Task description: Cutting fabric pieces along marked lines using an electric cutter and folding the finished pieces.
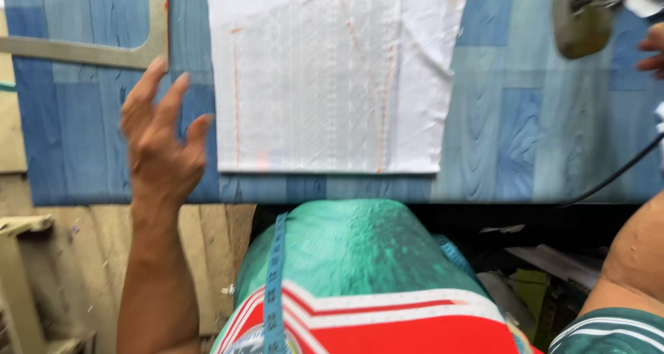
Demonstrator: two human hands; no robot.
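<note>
In the head view, the left hand (162, 143) is hovering open with fingers spread and holding nothing, just beside the 9 o'clock edge of the white cloth (325, 77), which is lying flat on the blue table (519, 139) with orange chalk lines (360, 49) marked on it. At 2 o'clock, the right hand (653, 49) is showing only two fingertips at the frame edge, so its grip cannot be told, beside a grey iron (581, 18) whose black cord (615, 174) is trailing off the table. A likely fault: a sweeping left hand could be dragging the cloth and smudging the chalk lines, while the blue measuring tape (275, 285) is hanging loose at 6 o'clock and may snag.
</note>
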